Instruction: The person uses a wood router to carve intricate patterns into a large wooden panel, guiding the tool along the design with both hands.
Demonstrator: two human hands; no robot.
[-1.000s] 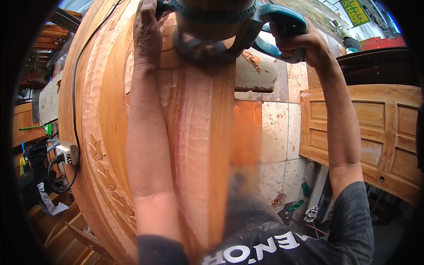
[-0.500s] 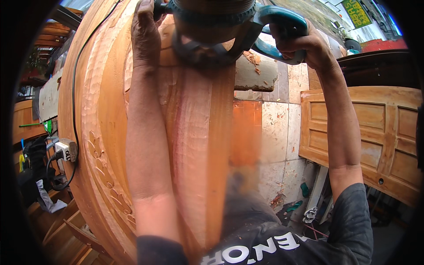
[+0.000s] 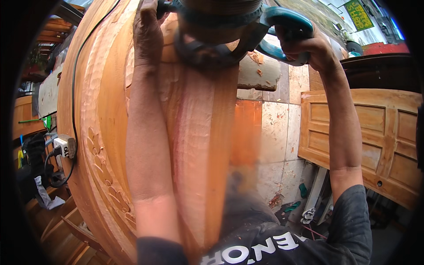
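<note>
Fingers [image 3: 297, 46] of the right hand [image 3: 321, 52] clamp the handle [image 3: 288, 16] of a teal power tool [image 3: 218, 21] just left of them, over carved wood [image 3: 194, 128], left hand [image 3: 148, 33] gripping its knob [image 3: 165, 6] (half cropped, sorry).

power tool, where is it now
In the head view, the power tool is at top centre, between the left hand and right hand, over the carved wood.
</note>
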